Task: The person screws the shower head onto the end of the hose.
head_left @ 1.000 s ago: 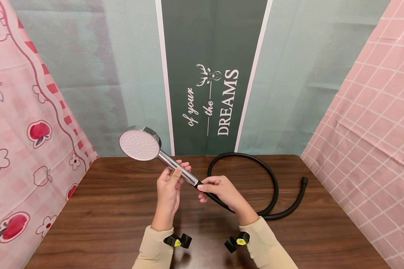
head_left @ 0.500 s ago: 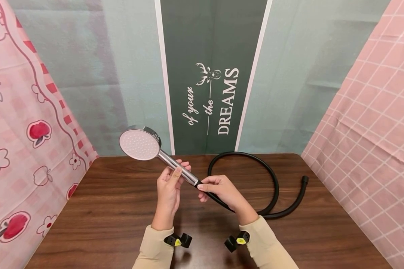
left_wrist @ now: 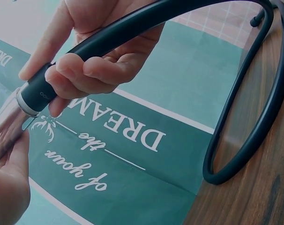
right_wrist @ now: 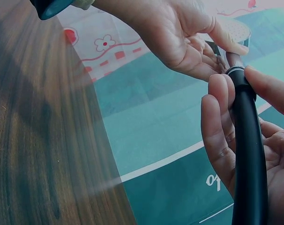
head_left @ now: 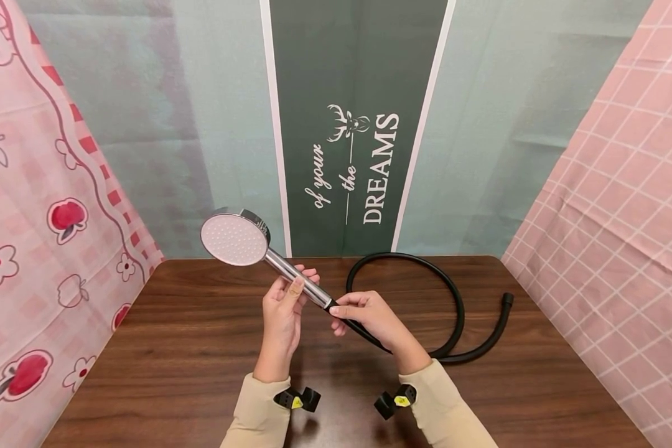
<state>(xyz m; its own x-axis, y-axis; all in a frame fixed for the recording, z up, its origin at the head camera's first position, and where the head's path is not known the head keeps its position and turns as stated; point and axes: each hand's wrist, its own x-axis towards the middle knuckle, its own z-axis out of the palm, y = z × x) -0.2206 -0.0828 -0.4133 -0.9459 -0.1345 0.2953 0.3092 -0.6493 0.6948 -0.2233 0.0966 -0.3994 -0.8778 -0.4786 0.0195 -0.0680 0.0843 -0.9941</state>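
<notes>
In the head view, a chrome shower head (head_left: 235, 238) with a round pale nozzle face tilts up to the left above the table. My left hand (head_left: 281, 308) grips its handle, thumb on the near side. A black shower hose (head_left: 458, 298) meets the handle's lower end. My right hand (head_left: 369, 318) pinches the hose's black end collar (left_wrist: 38, 91) between thumb and fingers, right at the chrome rim. In the right wrist view the collar sits against the handle end, both hands close together. From there the hose loops across the table to its free end (head_left: 507, 300).
The brown wooden table (head_left: 190, 361) lies under both hands. Pink patterned cloth (head_left: 61, 218) hangs at the left, pink checked cloth (head_left: 605, 205) at the right. A green backdrop (head_left: 364, 56) with white lettering stands behind. Both sleeves carry small black wrist cameras (head_left: 308, 399).
</notes>
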